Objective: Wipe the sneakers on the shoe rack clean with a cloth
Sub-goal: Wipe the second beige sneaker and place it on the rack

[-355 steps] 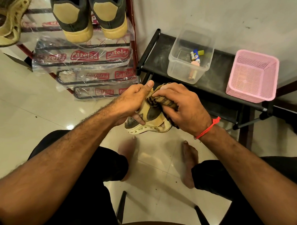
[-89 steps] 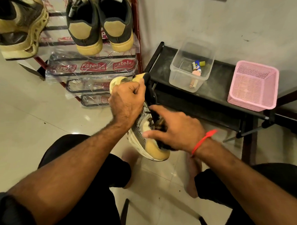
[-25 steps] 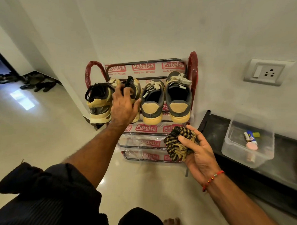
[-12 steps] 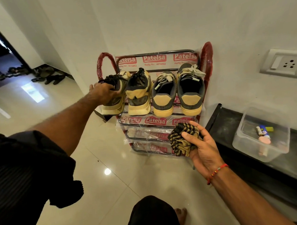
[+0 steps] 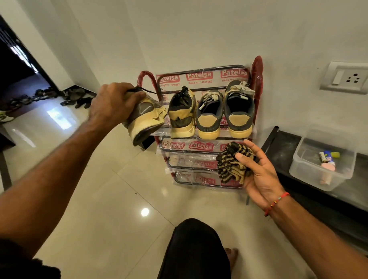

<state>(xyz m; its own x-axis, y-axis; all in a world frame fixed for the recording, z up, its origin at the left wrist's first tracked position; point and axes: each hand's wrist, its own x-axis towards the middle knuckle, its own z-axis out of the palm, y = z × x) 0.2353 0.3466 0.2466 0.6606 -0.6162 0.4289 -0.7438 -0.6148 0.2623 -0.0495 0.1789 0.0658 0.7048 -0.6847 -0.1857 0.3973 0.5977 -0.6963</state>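
Observation:
My left hand grips a yellow-and-grey sneaker by its top, lifted clear of the red shoe rack and tilted, just left of the rack. On the rack's top shelf its matching sneaker stands upright, with a grey-and-yellow pair to its right. My right hand, palm up in front of the lower shelves, holds a crumpled black-and-tan striped cloth with thumb and fingers.
A low black bench runs along the wall at right with a clear plastic box of small items on it. A wall socket is above. Sandals lie by a dark doorway at far left. Glossy tiled floor stretches in front.
My left hand has put the wiped sneaker on the top shelf, moved to the leftmost sneaker and lifted it off the rack. The right hand keeps the cloth in the same place.

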